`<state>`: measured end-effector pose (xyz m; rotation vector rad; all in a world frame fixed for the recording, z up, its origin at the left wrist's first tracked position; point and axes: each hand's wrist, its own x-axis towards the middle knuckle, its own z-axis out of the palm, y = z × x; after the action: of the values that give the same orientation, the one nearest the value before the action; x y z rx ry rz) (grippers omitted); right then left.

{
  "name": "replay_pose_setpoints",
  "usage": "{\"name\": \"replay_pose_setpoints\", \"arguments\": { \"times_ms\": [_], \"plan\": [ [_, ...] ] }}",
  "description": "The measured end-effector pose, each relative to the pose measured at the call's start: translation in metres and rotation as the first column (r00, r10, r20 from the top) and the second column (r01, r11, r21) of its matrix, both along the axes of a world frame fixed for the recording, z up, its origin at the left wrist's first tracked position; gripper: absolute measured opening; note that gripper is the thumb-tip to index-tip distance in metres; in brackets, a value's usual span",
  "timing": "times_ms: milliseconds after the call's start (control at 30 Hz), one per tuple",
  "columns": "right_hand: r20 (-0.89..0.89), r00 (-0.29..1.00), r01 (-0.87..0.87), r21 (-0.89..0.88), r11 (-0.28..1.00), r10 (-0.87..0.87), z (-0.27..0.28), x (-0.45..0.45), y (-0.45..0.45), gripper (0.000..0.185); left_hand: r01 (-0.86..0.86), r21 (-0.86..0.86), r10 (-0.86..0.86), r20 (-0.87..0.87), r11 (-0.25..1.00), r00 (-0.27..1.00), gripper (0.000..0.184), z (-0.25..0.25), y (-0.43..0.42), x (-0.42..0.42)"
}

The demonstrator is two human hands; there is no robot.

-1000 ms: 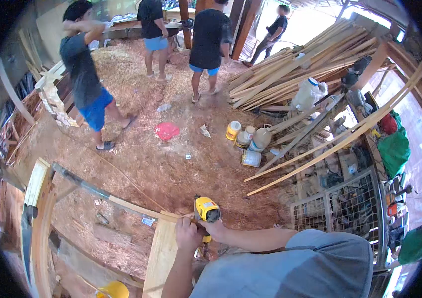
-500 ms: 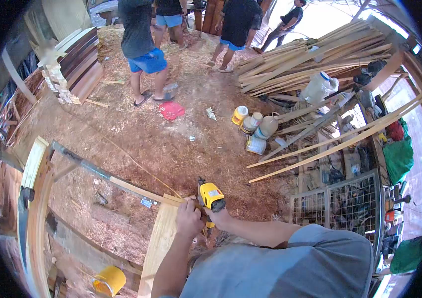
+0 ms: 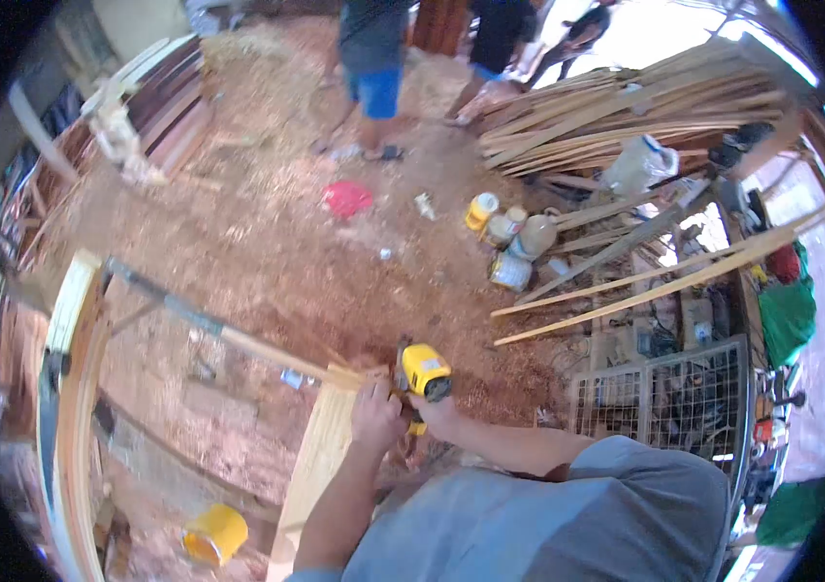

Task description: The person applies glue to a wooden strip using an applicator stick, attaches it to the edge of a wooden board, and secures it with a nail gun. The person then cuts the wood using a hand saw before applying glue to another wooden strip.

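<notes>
My right hand [image 3: 432, 415] is wrapped round the handle of a yellow and black power drill [image 3: 424, 371]. Close beside it, my left hand [image 3: 378, 412] is closed on the end of a wooden piece [image 3: 342, 376], near the corner of a wooden frame. A pale wide board [image 3: 320, 446] runs from that corner down toward me, under my left forearm. From the corner a long narrow rail [image 3: 194, 315] reaches to the upright timbers [image 3: 78, 359] at the left. The drill's tip is hard to make out.
A yellow bucket [image 3: 215, 535] lies at the lower left. Containers [image 3: 519, 238], a pile of wooden strips [image 3: 626, 112] and a wire grid [image 3: 664, 403] are on the right. Long strips [image 3: 626, 299] jut toward the middle. People stand at the back; a red bag [image 3: 347, 199] is on the floor.
The view has shifted, so the bucket shows more fully. The nearest person has walked to the right, away from the left side. Both hands remain at the frame corner with the drill.
</notes>
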<state>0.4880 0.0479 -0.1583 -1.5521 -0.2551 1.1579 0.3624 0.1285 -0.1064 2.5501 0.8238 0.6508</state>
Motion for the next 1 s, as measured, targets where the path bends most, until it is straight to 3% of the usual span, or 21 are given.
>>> {"name": "replay_pose_setpoints", "arguments": {
  "times_ms": [200, 267, 400, 467, 500, 533, 567, 633, 700, 800, 1000],
  "plan": [
    [-0.146, 0.989, 0.016, 0.072, 0.997, -0.006, -0.016, 0.011, -0.007, 0.029, -0.026, 0.018, 0.028, -0.064, 0.999, 0.998, 0.016, 0.006, -0.001, -0.007],
    [-0.215, 0.959, -0.166, 0.091, 0.982, 0.182, -0.014, 0.022, -0.007, 0.039, -0.010, -0.033, 0.012, 0.069, 0.999, 0.998, 0.015, 0.010, -0.001, -0.008],
    [-0.242, 0.963, -0.129, -0.034, 0.991, 0.117, 0.012, 0.017, 0.006, 0.038, -0.012, -0.041, 0.015, 0.074, 0.999, 0.997, 0.026, 0.014, 0.002, -0.009],
    [-0.109, 0.980, -0.166, -0.014, 0.986, 0.164, 0.016, 0.015, 0.007, 0.038, -0.009, -0.118, 0.012, 0.028, 0.993, 1.000, 0.026, 0.012, -0.003, -0.014],
    [-0.060, 0.964, -0.258, 0.004, 0.966, 0.258, -0.015, 0.023, 0.002, 0.041, -0.002, -0.135, 0.002, 0.005, 0.991, 1.000, 0.026, 0.011, -0.008, -0.017],
    [-0.085, 0.967, -0.243, -0.005, 0.970, 0.242, -0.013, 0.021, 0.005, 0.041, -0.049, -0.061, 0.051, 0.036, 0.997, 0.998, 0.028, 0.011, -0.011, -0.018],
    [0.023, 0.948, -0.317, 0.045, 0.947, 0.317, -0.012, 0.022, 0.005, 0.041, -0.095, 0.012, 0.094, 0.074, 0.995, 0.993, 0.030, 0.010, -0.015, -0.019],
    [0.125, 0.921, -0.380, 0.074, 0.922, 0.369, 0.014, 0.024, 0.010, 0.042, -0.101, -0.059, 0.098, -0.046, 0.993, 0.994, 0.033, 0.023, -0.022, -0.026],
    [0.196, 0.902, -0.383, -0.045, 0.923, 0.384, 0.053, 0.019, 0.015, 0.043, -0.132, -0.090, 0.115, -0.169, 0.987, 0.979, 0.040, 0.022, -0.027, -0.035],
    [0.016, 0.896, -0.440, -0.105, 0.892, 0.444, 0.045, 0.022, 0.018, 0.045, -0.101, -0.135, 0.074, -0.194, 0.986, 0.978, 0.039, 0.035, -0.008, -0.039],
    [0.145, 0.918, -0.372, -0.019, 0.928, 0.370, -0.015, 0.034, 0.011, 0.057, -0.108, -0.034, 0.102, -0.150, 0.994, 0.983, 0.027, 0.030, -0.008, -0.033]
  ]
}}
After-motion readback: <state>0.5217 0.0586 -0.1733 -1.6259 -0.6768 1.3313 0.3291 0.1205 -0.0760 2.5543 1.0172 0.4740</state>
